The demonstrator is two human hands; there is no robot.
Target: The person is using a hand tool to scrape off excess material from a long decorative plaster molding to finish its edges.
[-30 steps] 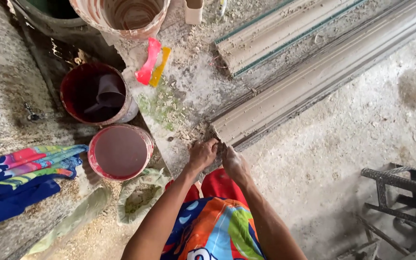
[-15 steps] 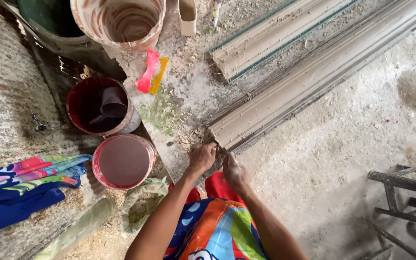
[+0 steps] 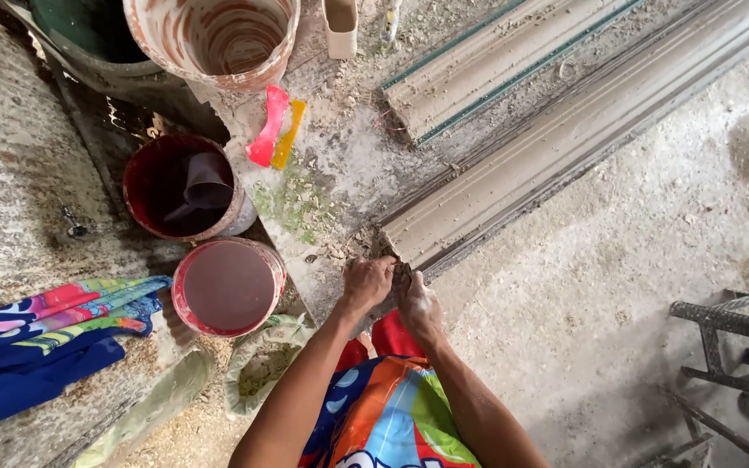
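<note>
A long grey moulded strip (image 3: 565, 147) lies diagonally on a dusty slab (image 3: 340, 173), its near end right at my hands. My left hand (image 3: 366, 282) is curled at that end, fingers closed around something small and dark that I cannot make out. My right hand (image 3: 416, 299) presses against the left one, fingers bent on the same spot. A second, shorter moulded strip (image 3: 496, 69) lies parallel further back.
A dark red bucket (image 3: 185, 188) holds a scoop, and a pink-filled bucket (image 3: 229, 288) stands below it. A large streaked bucket (image 3: 218, 35) sits at the top. Red and yellow scrapers (image 3: 272, 128) lie on the slab. Colourful cloth (image 3: 45, 338) left, metal frame (image 3: 730, 347) right.
The view has shifted slightly; my hands stay together at the strip's near end, working at the same spot.
</note>
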